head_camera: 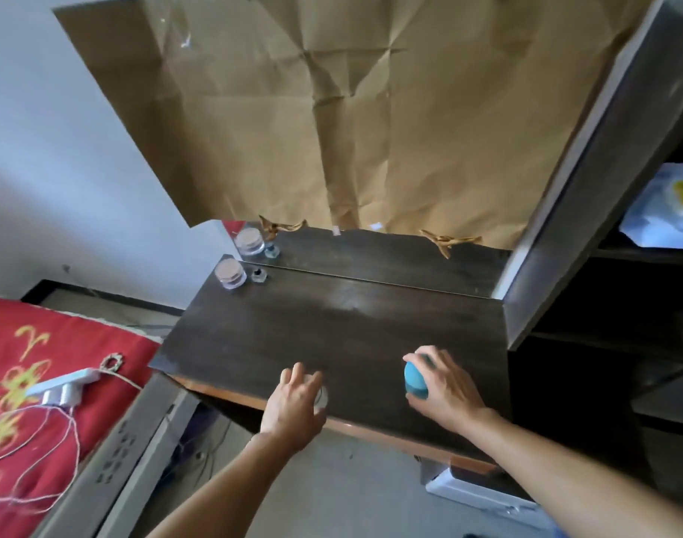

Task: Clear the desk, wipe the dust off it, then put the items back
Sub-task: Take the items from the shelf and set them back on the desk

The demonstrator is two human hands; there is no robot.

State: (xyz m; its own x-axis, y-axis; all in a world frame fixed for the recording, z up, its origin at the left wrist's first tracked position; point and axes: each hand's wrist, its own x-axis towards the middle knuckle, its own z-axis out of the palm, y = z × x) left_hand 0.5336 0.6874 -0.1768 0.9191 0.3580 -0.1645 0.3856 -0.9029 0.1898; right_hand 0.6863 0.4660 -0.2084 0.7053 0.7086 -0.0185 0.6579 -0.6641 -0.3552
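Both hands are down near the front edge of the dark wooden worktop (332, 328): my right hand (446, 386) grips a blue rounded container (415, 378), my left hand (293, 398) covers a small whitish round thing (321, 396). A clear jar with a tan lid (228, 273) and a small hexagonal glass bottle (259, 274) sit at the back left corner.

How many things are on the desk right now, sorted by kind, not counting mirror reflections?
Jars: 2, a clear jar at the back left and a pale one under the left hand
Ink bottle: 1
Blue egg-shaped thing, in the right hand: 1
Total: 4
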